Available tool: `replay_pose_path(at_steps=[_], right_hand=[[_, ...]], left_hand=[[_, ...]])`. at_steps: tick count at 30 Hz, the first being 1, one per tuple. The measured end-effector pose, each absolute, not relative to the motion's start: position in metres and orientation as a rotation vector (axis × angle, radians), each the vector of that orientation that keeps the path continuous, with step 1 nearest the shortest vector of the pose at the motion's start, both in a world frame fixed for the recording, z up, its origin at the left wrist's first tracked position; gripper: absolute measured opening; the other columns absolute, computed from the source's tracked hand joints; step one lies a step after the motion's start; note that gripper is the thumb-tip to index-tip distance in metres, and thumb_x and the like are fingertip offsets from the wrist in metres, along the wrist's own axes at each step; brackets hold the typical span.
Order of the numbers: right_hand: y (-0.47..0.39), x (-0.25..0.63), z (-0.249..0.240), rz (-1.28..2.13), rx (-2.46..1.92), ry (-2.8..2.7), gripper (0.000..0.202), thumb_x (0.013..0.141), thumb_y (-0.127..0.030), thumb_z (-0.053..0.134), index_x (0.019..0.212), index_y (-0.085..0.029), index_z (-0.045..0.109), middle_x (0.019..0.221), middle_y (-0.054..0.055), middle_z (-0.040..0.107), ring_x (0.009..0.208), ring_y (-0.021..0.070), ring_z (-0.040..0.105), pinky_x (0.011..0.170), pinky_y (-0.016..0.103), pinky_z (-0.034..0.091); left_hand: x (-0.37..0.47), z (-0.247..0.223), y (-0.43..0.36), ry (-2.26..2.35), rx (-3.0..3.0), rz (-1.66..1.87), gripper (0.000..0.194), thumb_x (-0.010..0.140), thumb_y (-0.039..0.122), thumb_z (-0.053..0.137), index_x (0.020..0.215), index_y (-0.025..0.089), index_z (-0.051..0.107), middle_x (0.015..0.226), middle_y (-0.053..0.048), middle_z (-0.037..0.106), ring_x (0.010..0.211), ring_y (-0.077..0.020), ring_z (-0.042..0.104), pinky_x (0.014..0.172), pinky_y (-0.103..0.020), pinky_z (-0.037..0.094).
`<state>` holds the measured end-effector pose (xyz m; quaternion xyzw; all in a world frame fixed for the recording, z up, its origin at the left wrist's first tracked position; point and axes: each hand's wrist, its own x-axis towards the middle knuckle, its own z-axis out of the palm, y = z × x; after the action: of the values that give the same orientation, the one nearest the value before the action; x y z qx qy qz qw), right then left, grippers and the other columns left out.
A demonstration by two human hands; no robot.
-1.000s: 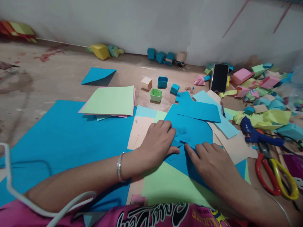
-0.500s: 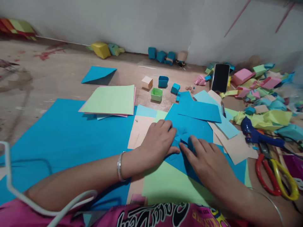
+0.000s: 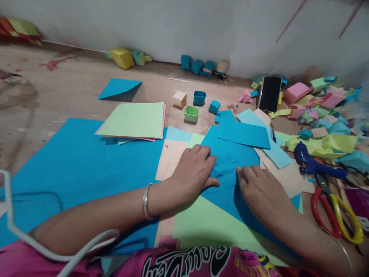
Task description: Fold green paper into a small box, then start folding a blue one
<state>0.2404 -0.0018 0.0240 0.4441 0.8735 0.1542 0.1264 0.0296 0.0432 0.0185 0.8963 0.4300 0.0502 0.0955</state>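
Note:
A small folded piece of blue paper (image 3: 226,168) lies between my hands, on a larger blue sheet (image 3: 213,144) of the same colour, so its edges are hard to make out. My left hand (image 3: 196,167) rests on its left side, fingers curled down and the thumb stretched toward me. At its right edge is my right hand (image 3: 256,184), fingers bent and pressed together; the fingertips are partly hidden. Behind the hands lies a blue strip of paper (image 3: 245,134).
Small paper boxes, one green (image 3: 191,114), stand ahead. A phone (image 3: 270,93) leans amid folded paper pieces (image 3: 298,92). At right lie a blue glue gun (image 3: 308,161) and scissors (image 3: 318,211). A paper stack (image 3: 134,121) and large blue sheet (image 3: 95,161) are at left. A white cable (image 3: 10,215) crosses lower left.
My right hand has slid to the right along the folded blue paper, and its fingers have drawn closer together. My left hand stays in place.

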Motion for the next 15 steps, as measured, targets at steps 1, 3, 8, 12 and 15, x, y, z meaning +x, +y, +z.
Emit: replay_pose_path(at_steps=[1,3,8,12,15], right_hand=[[-0.002,0.24,0.024,0.446,1.297,2.544,0.019,0.084,-0.004,0.05,0.084,-0.013,0.067,0.08,0.012,0.058,0.072,0.0241,0.047,0.064,0.037,0.032],[-0.002,0.24,0.026,0.442,1.32,2.545,0.017,0.083,-0.004,0.052,0.082,-0.014,0.065,0.08,0.012,0.058,0.074,0.0246,0.047,0.064,0.037,0.031],[-0.005,0.234,0.032,0.385,1.399,2.592,0.014,0.077,-0.004,0.056,0.074,-0.017,0.06,0.077,0.01,0.056,0.075,0.0252,0.045,0.065,0.037,0.03],[-0.003,0.233,0.028,0.313,1.28,2.79,0.021,0.082,-0.008,0.055,0.1,-0.014,0.064,0.089,0.011,0.06,0.08,0.0253,0.047,0.067,0.036,0.032],[-0.002,0.235,0.023,0.318,1.233,2.825,0.029,0.084,-0.008,0.055,0.112,-0.01,0.063,0.09,0.011,0.062,0.079,0.0252,0.048,0.066,0.036,0.031]], left_hand=[[0.029,0.019,0.043,1.275,2.657,0.158,0.06,0.073,0.062,0.065,0.112,0.016,0.06,0.106,-0.011,0.054,0.094,-0.0281,0.048,0.076,-0.037,0.039],[0.029,0.018,0.043,1.259,2.671,0.21,0.063,0.074,0.06,0.065,0.12,0.019,0.057,0.11,-0.012,0.053,0.098,-0.0287,0.047,0.078,-0.037,0.039],[0.025,0.011,0.046,1.124,2.755,0.366,0.048,0.081,0.058,0.061,0.121,0.032,0.059,0.123,-0.012,0.048,0.11,-0.0325,0.043,0.083,-0.043,0.037],[0.025,0.006,0.048,1.059,2.77,0.441,0.038,0.082,0.056,0.061,0.109,0.03,0.067,0.127,-0.013,0.047,0.117,-0.034,0.041,0.087,-0.046,0.037],[0.025,0.007,0.049,1.022,2.806,0.505,0.021,0.087,0.044,0.061,0.094,0.027,0.071,0.128,-0.013,0.048,0.123,-0.0343,0.038,0.091,-0.048,0.035]])
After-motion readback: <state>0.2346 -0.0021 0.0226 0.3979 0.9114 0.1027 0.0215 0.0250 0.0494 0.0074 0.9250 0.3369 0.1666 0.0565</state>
